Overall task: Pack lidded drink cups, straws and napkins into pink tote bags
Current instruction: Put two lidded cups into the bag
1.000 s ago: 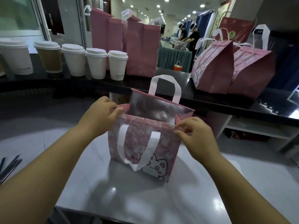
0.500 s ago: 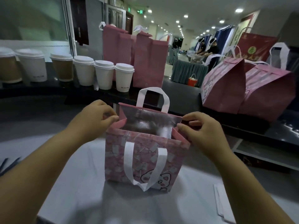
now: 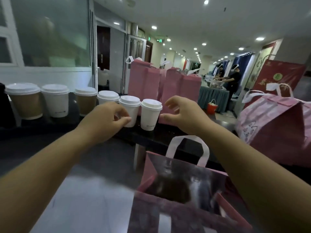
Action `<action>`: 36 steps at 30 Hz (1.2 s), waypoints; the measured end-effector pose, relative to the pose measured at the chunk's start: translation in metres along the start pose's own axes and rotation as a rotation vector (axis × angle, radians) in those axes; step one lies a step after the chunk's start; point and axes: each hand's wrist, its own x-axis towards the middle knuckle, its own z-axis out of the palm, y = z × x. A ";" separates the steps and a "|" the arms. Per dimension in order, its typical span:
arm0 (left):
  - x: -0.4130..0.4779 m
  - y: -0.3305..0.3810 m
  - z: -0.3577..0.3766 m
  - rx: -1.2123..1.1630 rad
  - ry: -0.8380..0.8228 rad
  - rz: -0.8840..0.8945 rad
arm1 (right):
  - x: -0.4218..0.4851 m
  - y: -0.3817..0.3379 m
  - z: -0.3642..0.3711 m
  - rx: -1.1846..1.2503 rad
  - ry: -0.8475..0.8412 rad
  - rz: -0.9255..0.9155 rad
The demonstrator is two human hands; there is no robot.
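Observation:
An open pink tote bag (image 3: 170, 214) with a silver lining and a white handle stands on the pale table (image 3: 84, 199) at the lower middle. On the black counter (image 3: 42, 132) behind it stands a row of lidded cups. My left hand (image 3: 106, 120) reaches in front of a small white cup (image 3: 132, 108), fingers loosely curled, thumb tip over the cup's lower left side. Just right of the last white cup (image 3: 151, 115), my right hand (image 3: 183, 115) hovers with spread, curved fingers and holds nothing. No straws or napkins are in view.
Further left in the row are brown-sleeved cups (image 3: 25, 103) and white cups (image 3: 55, 101). Tall pink bags (image 3: 146, 84) stand behind the cups. Closed pink totes (image 3: 272, 125) and a red bag (image 3: 277, 76) fill the counter's right end. People work at a far table (image 3: 213, 96).
Both hands have let go of the tote bag's rim and moved up and forward to the cups on the counter. The view has tilted up, so the bag now sits low in the frame.

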 end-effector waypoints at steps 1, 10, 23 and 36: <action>0.009 -0.006 -0.001 0.003 -0.005 0.008 | 0.019 0.002 0.009 -0.035 -0.040 0.021; 0.075 -0.061 0.011 -0.026 0.001 0.064 | 0.135 0.022 0.068 -0.255 -0.200 0.222; 0.073 -0.070 0.036 -0.155 0.030 0.134 | 0.131 0.014 0.056 -0.244 -0.023 0.245; -0.026 0.009 0.064 -0.332 -0.244 0.374 | -0.030 0.004 -0.020 0.324 0.447 0.118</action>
